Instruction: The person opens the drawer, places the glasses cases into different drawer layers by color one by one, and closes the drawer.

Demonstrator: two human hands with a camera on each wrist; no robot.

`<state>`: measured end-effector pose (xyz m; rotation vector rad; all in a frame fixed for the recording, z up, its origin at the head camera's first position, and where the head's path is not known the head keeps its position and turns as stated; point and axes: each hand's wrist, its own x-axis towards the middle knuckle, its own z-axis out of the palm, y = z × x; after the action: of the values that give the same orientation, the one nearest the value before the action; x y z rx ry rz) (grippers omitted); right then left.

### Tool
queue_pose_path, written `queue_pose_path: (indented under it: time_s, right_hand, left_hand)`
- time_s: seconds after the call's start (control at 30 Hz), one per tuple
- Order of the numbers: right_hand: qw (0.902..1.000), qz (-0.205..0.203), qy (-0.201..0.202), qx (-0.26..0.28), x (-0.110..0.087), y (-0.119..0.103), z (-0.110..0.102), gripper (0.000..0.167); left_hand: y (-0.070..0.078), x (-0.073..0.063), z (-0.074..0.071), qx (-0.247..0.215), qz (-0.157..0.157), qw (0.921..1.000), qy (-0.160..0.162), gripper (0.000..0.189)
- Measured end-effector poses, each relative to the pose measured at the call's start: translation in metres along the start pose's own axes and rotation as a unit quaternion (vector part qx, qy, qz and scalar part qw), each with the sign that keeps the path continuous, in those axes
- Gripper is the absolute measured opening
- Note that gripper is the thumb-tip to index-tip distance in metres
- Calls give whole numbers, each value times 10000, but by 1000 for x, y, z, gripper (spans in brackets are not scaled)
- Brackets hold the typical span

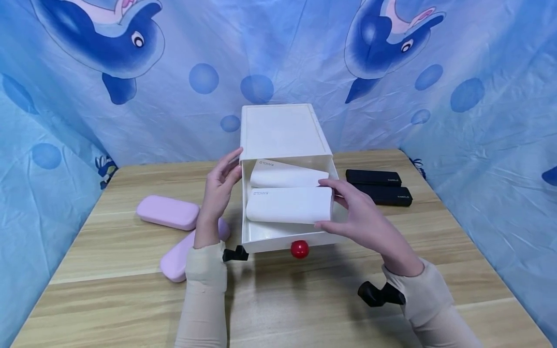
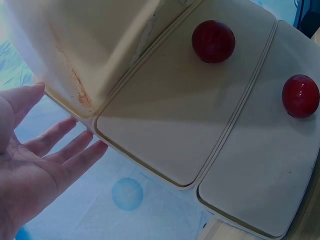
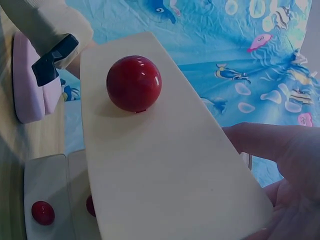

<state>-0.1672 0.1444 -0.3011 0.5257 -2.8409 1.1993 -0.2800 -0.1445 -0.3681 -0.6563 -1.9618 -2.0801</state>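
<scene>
A white drawer cabinet (image 1: 280, 128) stands on the table with its top drawer (image 1: 263, 245) pulled out. Two white glasses cases lie across the drawer: a rear case (image 1: 283, 177) and a front case (image 1: 289, 205). My right hand (image 1: 363, 217) grips the front case by its right end, thumb near the lower edge and fingers over the upper corner. In the right wrist view, the drawer front hides much of that hand. My left hand (image 1: 219, 188) touches the cabinet's left side with its fingers extended. The left wrist view shows those fingertips (image 2: 100, 148) along the cabinet's edge.
Two lilac glasses cases (image 1: 167, 211) lie on the wooden table (image 1: 109, 299), left of the cabinet, partly behind the left forearm. To the right are two black cases (image 1: 387, 195). A red knob (image 1: 299, 249) juts from the open drawer. Behind hangs a blue dolphin-print sheet (image 1: 296, 48).
</scene>
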Motion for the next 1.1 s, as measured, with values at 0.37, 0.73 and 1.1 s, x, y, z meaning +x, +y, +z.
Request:
queue_pose_path:
  time_s: [0.37,0.73,1.1]
  right_hand:
    - [9997,12,201,107,-2,-1,2,77]
    - [9992,-11,260,318,-2,2,2,81]
    - [9991,-53,256,337,-3,4,1,79]
  left_hand:
    - [2,0,1,23,6,10000,5,43]
    - [1,0,2,7,-21,10000,18,43]
    - [2,0,2,26,-70,10000,52,42]
